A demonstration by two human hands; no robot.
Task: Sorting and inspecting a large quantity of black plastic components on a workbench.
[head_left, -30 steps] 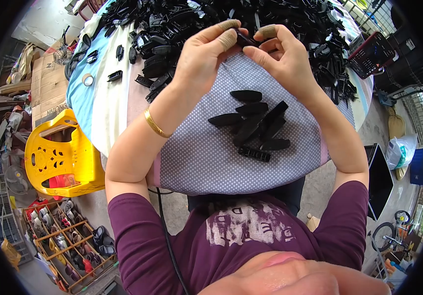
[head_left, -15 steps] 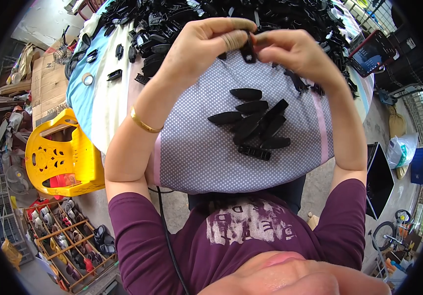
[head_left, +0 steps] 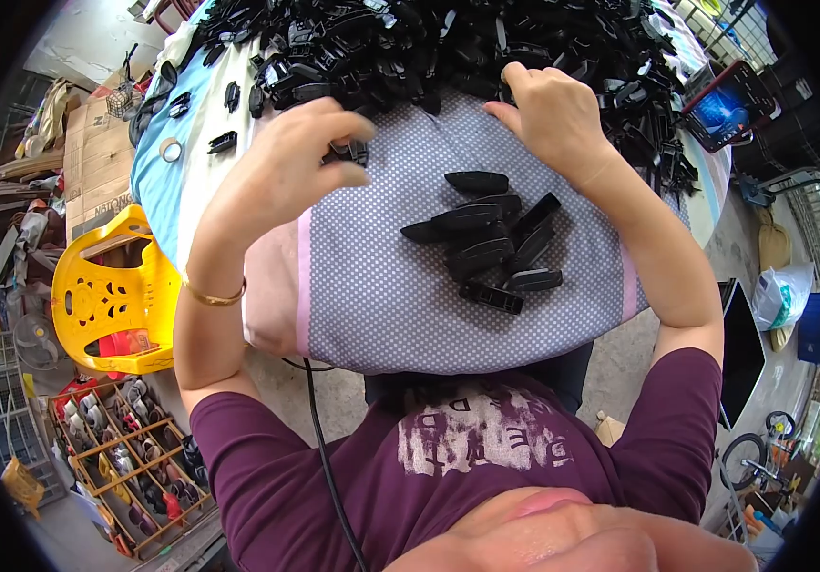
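Note:
On the patterned grey cloth in front of me lies a small heap of black, boat-shaped plastic pieces, several in number. My left hand is left of this heap, thumb and fingers apart and slightly blurred. A black clip-like piece shows in the gap between them, not plainly gripped. At the near edge of the large pile of black plastic parts is my right hand. Its fingers are curled, thumb and forefinger among the dark parts; what lies between them is too hidden to name.
A few loose black parts and a tape roll lie on the table's left. A phone stands at the right. Left of the table are a yellow chair and a shoe rack. A black cable hangs near me.
My hands were together over the pile's edge around a black piece. They have parted, left hand toward me and leftward, right hand slightly rightward. The small heap's pieces lie a little differently.

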